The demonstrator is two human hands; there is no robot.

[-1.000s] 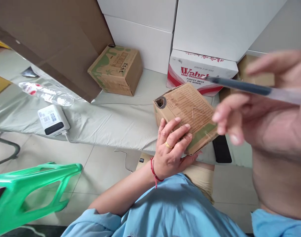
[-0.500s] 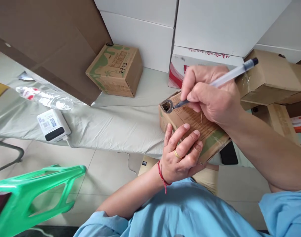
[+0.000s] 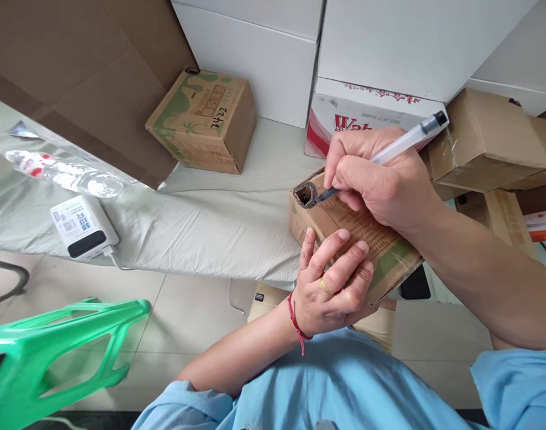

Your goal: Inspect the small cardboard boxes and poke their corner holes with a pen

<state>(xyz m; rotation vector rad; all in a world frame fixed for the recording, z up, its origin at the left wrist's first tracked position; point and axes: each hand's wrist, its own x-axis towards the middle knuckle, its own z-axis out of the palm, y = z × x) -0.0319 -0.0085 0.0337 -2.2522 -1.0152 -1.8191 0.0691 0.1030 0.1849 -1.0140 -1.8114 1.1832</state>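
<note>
My right hand (image 3: 380, 179) is closed round a pen (image 3: 400, 146) with a clear, whitish barrel and a dark end cap. The pen's tip touches the top of a small brown cardboard box (image 3: 339, 215), right beside a ragged hole (image 3: 305, 194) in its corner. A dark scribbled ring surrounds that hole. Along the near side of the box lies my left hand (image 3: 333, 286), fingers over its upper edge, steadying it; the thumb is hidden. The box sits tilted at the table's front edge.
On the cloth-covered table (image 3: 210, 227) stand another printed box (image 3: 205, 119), a plastic bottle (image 3: 67, 174) and a white power bank (image 3: 82, 227). White cartons (image 3: 250, 65) line the back; brown boxes (image 3: 487, 137) are at right. A green stool (image 3: 76, 352) stands lower left.
The pen's tip has shifted slightly along the edge of the dark ring, and its rear end has swung a little left. The view has moved slightly. My left hand keeps its hold.
</note>
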